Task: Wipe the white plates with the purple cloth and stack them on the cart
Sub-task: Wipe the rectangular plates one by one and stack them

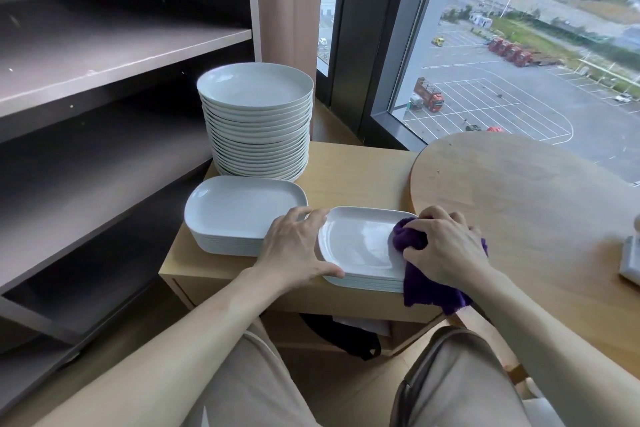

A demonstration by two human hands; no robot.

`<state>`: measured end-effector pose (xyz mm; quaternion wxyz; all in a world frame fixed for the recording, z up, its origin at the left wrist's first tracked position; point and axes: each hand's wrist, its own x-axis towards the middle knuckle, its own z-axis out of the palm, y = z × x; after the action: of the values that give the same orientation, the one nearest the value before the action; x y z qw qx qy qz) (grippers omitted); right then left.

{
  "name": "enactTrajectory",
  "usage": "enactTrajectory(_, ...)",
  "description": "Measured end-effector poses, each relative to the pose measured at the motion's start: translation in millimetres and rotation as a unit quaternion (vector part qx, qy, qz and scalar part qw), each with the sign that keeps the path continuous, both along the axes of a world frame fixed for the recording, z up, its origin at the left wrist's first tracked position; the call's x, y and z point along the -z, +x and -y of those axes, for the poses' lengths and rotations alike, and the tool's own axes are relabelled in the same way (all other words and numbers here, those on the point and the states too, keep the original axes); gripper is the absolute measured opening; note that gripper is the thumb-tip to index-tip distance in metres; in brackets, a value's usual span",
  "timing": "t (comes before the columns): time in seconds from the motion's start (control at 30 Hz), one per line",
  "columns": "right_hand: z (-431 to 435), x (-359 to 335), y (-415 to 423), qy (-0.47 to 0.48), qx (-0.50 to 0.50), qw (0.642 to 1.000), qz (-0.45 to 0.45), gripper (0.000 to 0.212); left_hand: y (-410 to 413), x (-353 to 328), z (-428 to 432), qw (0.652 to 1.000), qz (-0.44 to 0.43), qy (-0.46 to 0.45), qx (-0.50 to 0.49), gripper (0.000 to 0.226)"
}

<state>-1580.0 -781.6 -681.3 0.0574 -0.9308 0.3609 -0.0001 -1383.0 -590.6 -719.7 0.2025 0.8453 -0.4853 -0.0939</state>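
Observation:
A short stack of white rounded-square plates sits at the front right of the wooden cart top. My right hand grips the purple cloth and presses it on the right side of the top plate. My left hand rests against the left edge of that stack, fingers spread and thumb along its front rim. A second stack of rounded-square plates lies to the left. Behind it stands a tall stack of round white plates.
A grey shelving unit stands close on the left. A round wooden table overlaps the cart on the right, with a white object at its right edge. Windows are behind. A dark bag lies under the cart.

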Motion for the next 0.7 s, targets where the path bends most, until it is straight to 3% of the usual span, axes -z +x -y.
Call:
enactTrajectory(0.23,-10,5,44,0.001,0.010,1.000,0.021,0.037,-1,2,0,1.000,-0.015,-0.023,-0.005,0.117)
enactTrajectory(0.47,-51,12,79,0.026,-0.110,0.993,0.025,0.043,-4,-3,0,0.999,-0.028,-0.036,-0.002,0.131)
enactTrajectory(0.7,-59,4,75,0.070,-0.172,0.983,-0.001,0.047,-5,-6,1,1.000,-0.028,-0.012,-0.002,0.122)
